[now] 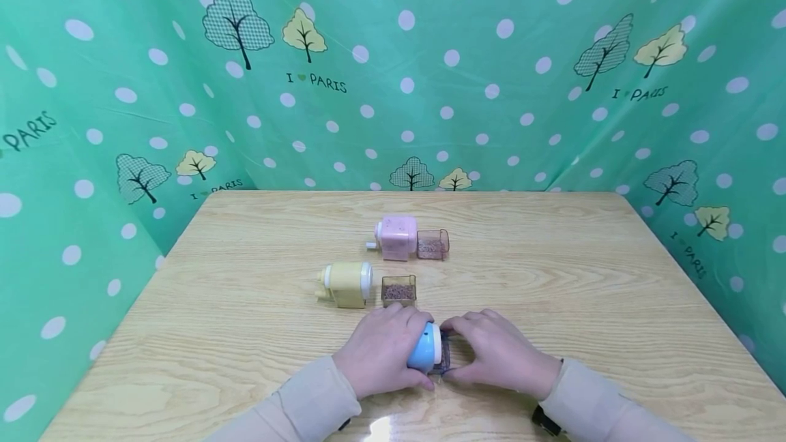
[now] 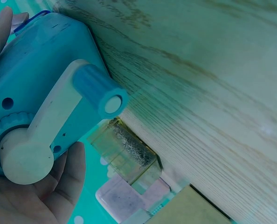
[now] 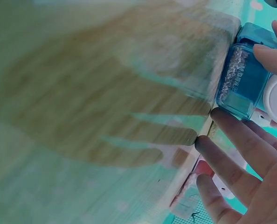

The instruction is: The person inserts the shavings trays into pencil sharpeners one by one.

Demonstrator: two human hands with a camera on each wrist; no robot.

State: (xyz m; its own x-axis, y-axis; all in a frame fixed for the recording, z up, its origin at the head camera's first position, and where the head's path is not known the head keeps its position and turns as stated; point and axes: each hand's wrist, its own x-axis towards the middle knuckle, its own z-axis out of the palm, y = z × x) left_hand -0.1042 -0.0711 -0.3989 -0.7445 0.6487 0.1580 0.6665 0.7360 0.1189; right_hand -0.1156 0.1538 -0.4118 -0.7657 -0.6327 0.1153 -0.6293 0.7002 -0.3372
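And there it was, the blue sharpener, at the near side of the table — both hands on it! The left hand had its fingers wrapped around the body, while the crank pointed toward that wrist. Over on the blue sharpener's right, the right hand pinched the blue tray between thumb and forefinger, its other fingers spread wide.

How far along, then? Two looked done! Beyond the blue sharpener and to its left stood the yellow sharpener, with the yellow tray fully out, just beyond the blue one, and shavings lying in it. Farther beyond the blue sharpener came the pink sharpener, its pink tray out as well and holding scraps of its own; whether those two touched, I couldn't tell.

That left the third — and the blue tray, shavings showing through its clear wall, jutted past the blue sharpener's white ring, apparently part-way out. Exactly how far, the fingers hid. By my reckoning, only this last tray remained to be dealt with.
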